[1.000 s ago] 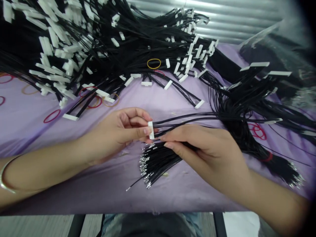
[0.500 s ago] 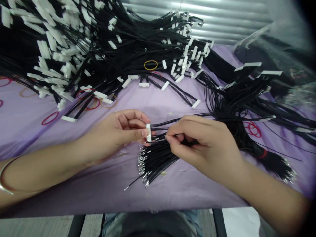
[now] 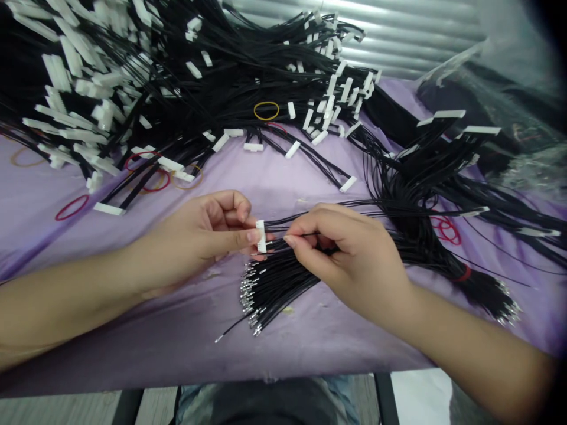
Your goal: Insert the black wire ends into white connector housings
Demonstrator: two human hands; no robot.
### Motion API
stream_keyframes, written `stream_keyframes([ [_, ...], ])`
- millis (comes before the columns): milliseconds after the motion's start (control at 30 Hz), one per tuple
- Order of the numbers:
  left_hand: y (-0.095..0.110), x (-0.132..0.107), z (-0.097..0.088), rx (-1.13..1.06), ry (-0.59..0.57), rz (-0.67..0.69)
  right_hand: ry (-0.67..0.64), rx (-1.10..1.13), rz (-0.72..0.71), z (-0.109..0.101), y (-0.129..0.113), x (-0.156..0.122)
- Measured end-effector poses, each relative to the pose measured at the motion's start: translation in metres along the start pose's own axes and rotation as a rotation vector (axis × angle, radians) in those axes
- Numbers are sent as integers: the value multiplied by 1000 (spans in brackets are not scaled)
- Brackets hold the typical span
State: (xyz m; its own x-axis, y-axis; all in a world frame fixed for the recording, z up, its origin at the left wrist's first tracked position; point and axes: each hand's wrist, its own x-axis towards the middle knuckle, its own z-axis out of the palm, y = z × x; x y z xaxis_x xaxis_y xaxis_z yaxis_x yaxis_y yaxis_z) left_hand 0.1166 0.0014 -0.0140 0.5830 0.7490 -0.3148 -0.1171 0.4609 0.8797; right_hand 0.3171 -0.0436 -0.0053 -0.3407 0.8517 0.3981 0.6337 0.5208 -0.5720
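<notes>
Between the thumb and fingers of my left hand is a small white connector housing, held upright. Several black wires run from its right side toward the right. My right hand pinches a thin black wire just right of the housing; its tip by the housing is too small to make out. Below both hands lies a bundle of loose black wires with bare metal terminals at their left ends. One single wire sticks out from the bundle toward the lower left.
A big heap of black cables with white connectors fills the back. More finished-looking cables lie at the right, by a plastic bag. Rubber bands, such as a red one, are scattered over the purple tablecloth.
My right hand has shifted slightly left, still pinching the wire near the housing. My left index finger has lifted a little off the housing. The whole view has moved slightly.
</notes>
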Motion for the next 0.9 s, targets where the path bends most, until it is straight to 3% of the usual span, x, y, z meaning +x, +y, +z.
stream_keyframes([
  [133, 1, -2, 2, -23, 12, -17, 0, -6, -27, 4, 1, -1],
  [300, 2, -1, 2, -18, 35, -15, 7, -109, -171, 14, 2, -3],
  [400, 2, 1, 4, -25, 50, -10, 7, -170, -168, 13, -1, -4],
  [533, 1, -2, 6, 59, 108, 108, 67, -270, -180, 5, -8, -11],
  [633, 1, -7, 7, 230, 142, 232, -59, -310, -208, 4, -9, -18],
  [767, 1, -7, 5, 244, 168, 225, -217, -384, -135, 8, -6, -21],
  [900, 3, -2, 3, 224, 189, 206, -283, -245, -60, 2, -4, -15],
])
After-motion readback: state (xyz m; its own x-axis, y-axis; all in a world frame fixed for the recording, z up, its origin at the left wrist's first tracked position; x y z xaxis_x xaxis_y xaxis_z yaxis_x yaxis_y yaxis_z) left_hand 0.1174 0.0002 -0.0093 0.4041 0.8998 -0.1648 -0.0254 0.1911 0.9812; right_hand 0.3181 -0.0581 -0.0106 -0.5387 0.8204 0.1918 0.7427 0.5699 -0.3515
